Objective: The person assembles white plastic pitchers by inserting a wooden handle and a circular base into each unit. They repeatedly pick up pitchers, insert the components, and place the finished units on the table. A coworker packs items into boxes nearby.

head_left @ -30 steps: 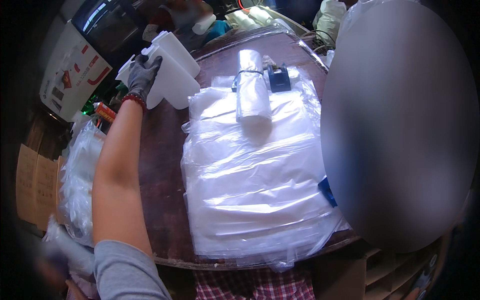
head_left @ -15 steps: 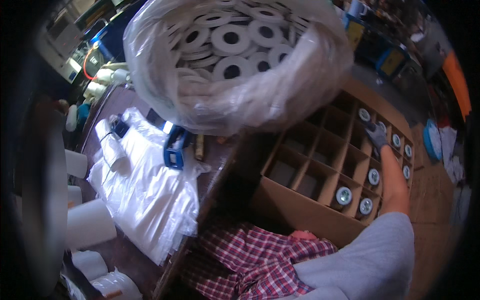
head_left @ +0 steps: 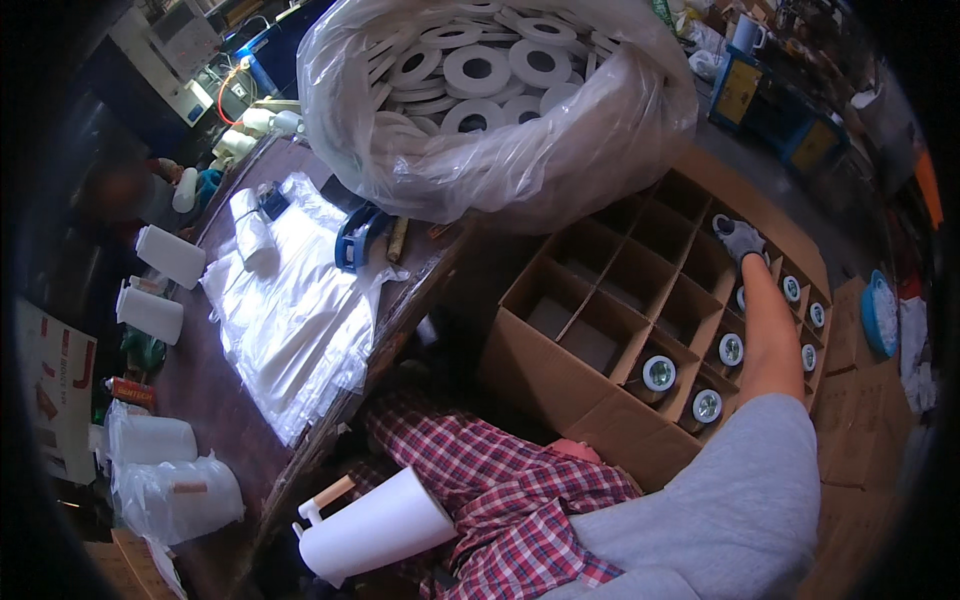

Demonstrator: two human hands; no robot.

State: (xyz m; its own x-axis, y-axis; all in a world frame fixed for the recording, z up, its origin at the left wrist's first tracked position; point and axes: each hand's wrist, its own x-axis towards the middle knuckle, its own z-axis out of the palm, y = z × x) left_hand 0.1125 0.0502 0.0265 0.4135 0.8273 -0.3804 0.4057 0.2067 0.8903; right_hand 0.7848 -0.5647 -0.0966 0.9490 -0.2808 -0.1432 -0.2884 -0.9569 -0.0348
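Observation:
My right hand [head_left: 740,238], in a grey glove with dark fingertips, reaches over the far right part of a divided cardboard box [head_left: 590,395]. Its fingers are curled downward, and what lies under them is hidden. Close by, round-topped containers with shiny middles, such as this container [head_left: 792,289], stand upright in several compartments. At the lower middle a white jug [head_left: 375,525] with a wood-coloured handle leans at a slant in front of my plaid clothing. My left hand does not show; whatever supports the jug is hidden.
On the dark table [head_left: 250,375] lie white plastic bags [head_left: 295,310] and a blue tape dispenser [head_left: 355,240]. A large plastic bag [head_left: 500,185] of flat white rings [head_left: 475,68] stands behind. More white jugs [head_left: 150,310] line the left side. A blue basin [head_left: 880,315] is far right.
The white jug has come into view at the lower middle. My right hand has shifted slightly farther over the box, covering a round top that showed before. The whole view has moved a little.

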